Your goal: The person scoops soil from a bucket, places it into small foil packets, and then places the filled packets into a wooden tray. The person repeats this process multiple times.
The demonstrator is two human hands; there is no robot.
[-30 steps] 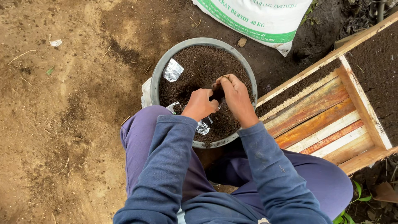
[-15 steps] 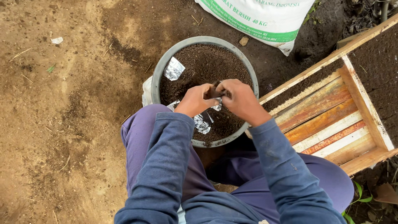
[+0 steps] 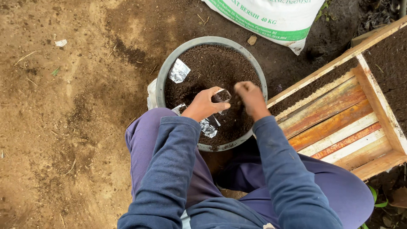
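Observation:
A round grey basin (image 3: 163, 76) full of dark soil (image 3: 212, 68) sits on the ground in front of my knees. My left hand (image 3: 203, 104) holds a small clear plastic bag (image 3: 221, 96) upright over the soil, its mouth facing up. My right hand (image 3: 249, 96) hovers just right of the bag, fingers bunched together and dirty with soil; whether it holds a pinch of soil I cannot tell. Crumpled clear bags lie in the basin, one at the upper left (image 3: 178, 71) and one near my left wrist (image 3: 209, 126).
A white sack with a green stripe (image 3: 271, 19) lies beyond the basin. A wooden frame (image 3: 339, 123) with coloured slats and dark soil stands at the right. Bare brown dirt (image 3: 63, 106) spreads to the left.
The hands were together at the bag; now my right hand has drawn away to the right with bunched fingers. My left hand has kept the bag and turned its opening up.

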